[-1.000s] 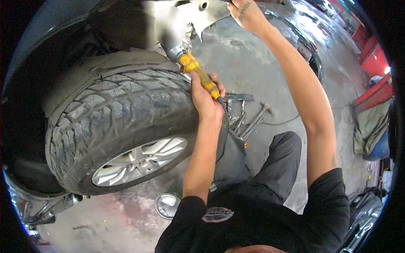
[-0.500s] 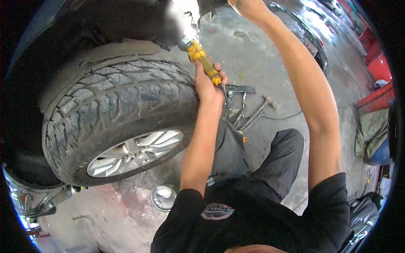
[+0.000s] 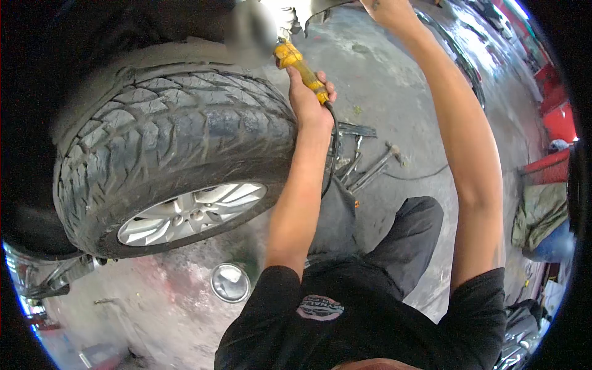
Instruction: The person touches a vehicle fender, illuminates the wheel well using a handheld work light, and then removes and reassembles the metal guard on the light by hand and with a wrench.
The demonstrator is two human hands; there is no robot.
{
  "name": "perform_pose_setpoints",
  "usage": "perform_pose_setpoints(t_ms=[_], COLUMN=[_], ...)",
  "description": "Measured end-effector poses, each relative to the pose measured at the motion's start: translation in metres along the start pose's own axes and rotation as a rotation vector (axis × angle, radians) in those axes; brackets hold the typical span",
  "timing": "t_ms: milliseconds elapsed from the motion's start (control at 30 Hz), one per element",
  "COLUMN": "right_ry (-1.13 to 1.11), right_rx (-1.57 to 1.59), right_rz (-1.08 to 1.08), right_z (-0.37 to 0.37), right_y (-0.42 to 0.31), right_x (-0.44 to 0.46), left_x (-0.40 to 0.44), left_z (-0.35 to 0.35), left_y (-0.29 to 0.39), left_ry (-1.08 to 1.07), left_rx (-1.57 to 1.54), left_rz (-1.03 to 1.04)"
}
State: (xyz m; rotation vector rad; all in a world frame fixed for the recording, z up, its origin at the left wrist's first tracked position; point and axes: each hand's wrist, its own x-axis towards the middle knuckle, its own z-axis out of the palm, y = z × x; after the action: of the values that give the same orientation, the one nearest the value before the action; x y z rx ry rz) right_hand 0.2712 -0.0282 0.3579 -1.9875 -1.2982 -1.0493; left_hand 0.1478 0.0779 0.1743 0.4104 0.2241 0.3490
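My left hand (image 3: 308, 98) is closed around the yellow handle of a corded work light (image 3: 299, 66), beside the tyre's upper right side. Its bright head points up under the vehicle, where glare and blur hide detail. A black cord (image 3: 335, 139) hangs from the handle's lower end. My right hand (image 3: 388, 11) reaches to the top edge, close to the vehicle's bodywork; its fingers are cut off, so what it touches is hidden. The large treaded tyre (image 3: 191, 117) on a silver alloy wheel (image 3: 194, 214) fills the left side.
A round, shiny metal container (image 3: 230, 283) stands on the stained floor below the wheel. Metal tools (image 3: 373, 168) lie beyond my knee. Along the right edge are red equipment (image 3: 558, 123) and a draped cloth (image 3: 539, 213).
In the view, the work light and my left hand sit slightly higher, and my right hand is farther right. The tyre and floor items have shifted too, as the camera moved.
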Motion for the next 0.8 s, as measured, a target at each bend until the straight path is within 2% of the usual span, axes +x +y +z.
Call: perform_pose_setpoints(t_ms=[133, 367, 433, 467, 533, 667, 733, 800], right_ry=[-0.025, -0.042, -0.132, -0.141, -0.046, -0.006, -0.134, -0.122], right_rx=[-0.007, -0.088, 0.015, 0.017, -0.143, -0.239, -0.057, -0.069], right_rz=[0.034, -0.030, 0.166, 0.158, -0.116, -0.230, 0.114, 0.077], right_z=[-0.002, -0.007, -0.017, -0.015, -0.007, -0.008, -0.012, -0.012], right_y=[0.001, -0.005, -0.019, -0.010, 0.013, 0.019, 0.001, -0.002], right_x=[0.000, -0.001, -0.001, -0.001, -0.003, -0.002, 0.001, 0.002], left_x=[0.001, -0.012, -0.014, -0.013, -0.013, -0.012, -0.014, -0.014], left_z=[-0.009, -0.017, -0.017, -0.018, -0.020, -0.024, -0.024, -0.025], left_y=[-0.010, -0.016, -0.018, -0.018, -0.018, -0.016, -0.013, -0.013], left_ry=[0.024, 0.064, 0.082, 0.086, 0.091, 0.090, 0.099, 0.078], left_rx=[0.003, -0.009, -0.012, -0.022, -0.006, 0.002, 0.018, 0.026], left_rz=[-0.023, -0.036, -0.046, -0.043, -0.045, -0.063, -0.079, -0.082])
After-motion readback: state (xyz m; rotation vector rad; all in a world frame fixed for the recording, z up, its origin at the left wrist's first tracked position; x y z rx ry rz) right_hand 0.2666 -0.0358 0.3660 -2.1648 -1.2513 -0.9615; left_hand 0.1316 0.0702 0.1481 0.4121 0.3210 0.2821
